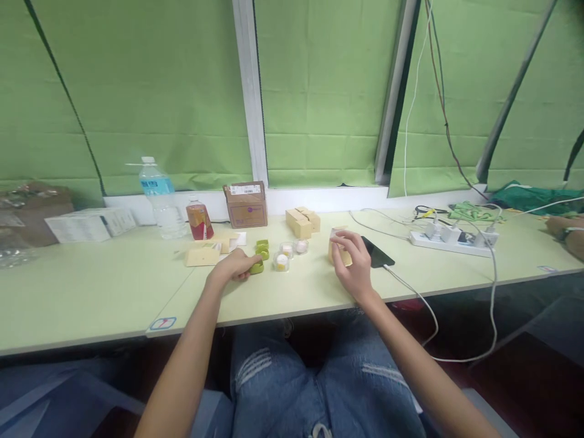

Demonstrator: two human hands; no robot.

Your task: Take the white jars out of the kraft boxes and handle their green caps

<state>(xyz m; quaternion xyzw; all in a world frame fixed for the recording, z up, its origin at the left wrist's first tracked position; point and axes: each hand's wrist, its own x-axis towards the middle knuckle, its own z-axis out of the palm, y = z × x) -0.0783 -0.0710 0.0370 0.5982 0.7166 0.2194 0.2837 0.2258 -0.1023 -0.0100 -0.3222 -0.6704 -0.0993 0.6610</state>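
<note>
My left hand [235,266] rests on the table with curled fingers, its thumb and forefinger closed at the nearest of several small green ring-like pieces [257,267]. My right hand [354,263] has its fingers bent around a small pale-yellow cardboard box [333,250], which they partly cover. Between the hands stand three small clear round containers with white contents, the nearest container [281,262] showing a yellow mark. Flat yellow cardboard pieces [203,256] lie just beyond my left hand. Several closed small yellow boxes [300,222] are grouped farther back.
A black phone [378,252] with a white cable lies beside my right hand. Right of it is a power strip [451,243] with plugs. At the back stand a water bottle [164,204], a red drink bottle [199,221] and a brown carton [246,207]. Another person's arm [568,234] shows far right.
</note>
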